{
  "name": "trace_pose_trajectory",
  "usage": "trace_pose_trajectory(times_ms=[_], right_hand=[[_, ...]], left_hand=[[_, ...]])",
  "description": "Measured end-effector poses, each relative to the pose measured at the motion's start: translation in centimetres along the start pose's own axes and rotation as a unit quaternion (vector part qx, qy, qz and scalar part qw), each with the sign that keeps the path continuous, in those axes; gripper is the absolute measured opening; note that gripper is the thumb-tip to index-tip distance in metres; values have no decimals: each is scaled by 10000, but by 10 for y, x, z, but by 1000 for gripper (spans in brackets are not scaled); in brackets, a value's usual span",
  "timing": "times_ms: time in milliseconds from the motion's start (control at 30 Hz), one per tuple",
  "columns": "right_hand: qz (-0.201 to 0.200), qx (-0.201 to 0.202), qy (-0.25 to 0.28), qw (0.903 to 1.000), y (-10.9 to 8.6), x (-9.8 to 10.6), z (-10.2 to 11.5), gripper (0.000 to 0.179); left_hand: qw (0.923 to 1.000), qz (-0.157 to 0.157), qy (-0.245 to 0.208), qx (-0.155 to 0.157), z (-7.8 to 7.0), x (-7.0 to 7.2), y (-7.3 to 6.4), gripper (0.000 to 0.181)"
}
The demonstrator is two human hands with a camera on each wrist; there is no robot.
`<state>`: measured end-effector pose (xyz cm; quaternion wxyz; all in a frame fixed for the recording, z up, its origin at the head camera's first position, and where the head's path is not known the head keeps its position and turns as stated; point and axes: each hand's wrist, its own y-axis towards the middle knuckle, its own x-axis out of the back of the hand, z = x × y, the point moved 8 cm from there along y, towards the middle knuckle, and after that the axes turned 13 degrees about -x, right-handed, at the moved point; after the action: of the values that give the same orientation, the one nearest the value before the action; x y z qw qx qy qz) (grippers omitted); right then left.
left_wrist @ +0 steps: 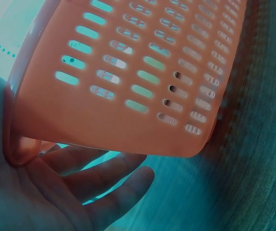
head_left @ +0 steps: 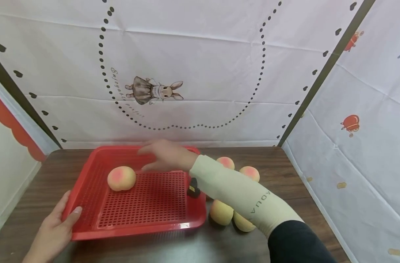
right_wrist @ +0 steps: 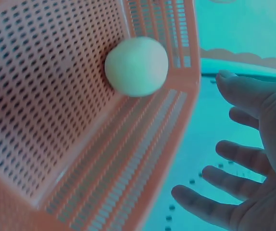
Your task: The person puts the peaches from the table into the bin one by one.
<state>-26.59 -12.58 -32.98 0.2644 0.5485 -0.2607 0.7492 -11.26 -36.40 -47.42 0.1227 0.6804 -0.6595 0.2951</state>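
A red plastic basket [head_left: 144, 228] with slotted sides stands on the table. One yellow peach with a pink blush [head_left: 121, 178] lies in its left part. My left hand [head_left: 53, 228] grips the basket's left rim, thumb on top; in the left wrist view its fingers [left_wrist: 128, 187] reach beneath the edge. Above the basket's far side is my right hand [head_left: 167, 154], blurred, holding nothing. Its fingers [right_wrist: 239, 183] are spread apart in the right wrist view, beside the basket wall and apart from the peach [right_wrist: 137, 66].
Several more peaches [head_left: 221, 212] sit on the dark wood table [head_left: 278, 204] to the basket's right, partly hidden under my right forearm. A white printed cloth [head_left: 200, 65] hangs behind the table, and another [head_left: 361, 146] runs along the right side.
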Motion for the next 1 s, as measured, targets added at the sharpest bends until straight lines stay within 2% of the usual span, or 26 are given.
trace_pose_trajectory(times_ms=[300,500,667,833,1000], right_hand=[[73,-247,60,9996,-31,23,-37,63],[21,-722,3,9974,-52,38,-71,54],[-68,-1108,164,9937,-71,45,-101,56],[62,-1511,216,9883,-91,46,-136,58],[104,-1944,188,9807,-114,45,-172,59]], left_hand=[[9999,43,-71,95,-2,-2,-1,85],[9999,37,-84,98,-2,-2,-2,84],[9999,-71,34,104,-2,-1,-1,84],[9997,-65,131,221,1,-2,-2,86],[9997,-59,196,120,0,-2,0,85]])
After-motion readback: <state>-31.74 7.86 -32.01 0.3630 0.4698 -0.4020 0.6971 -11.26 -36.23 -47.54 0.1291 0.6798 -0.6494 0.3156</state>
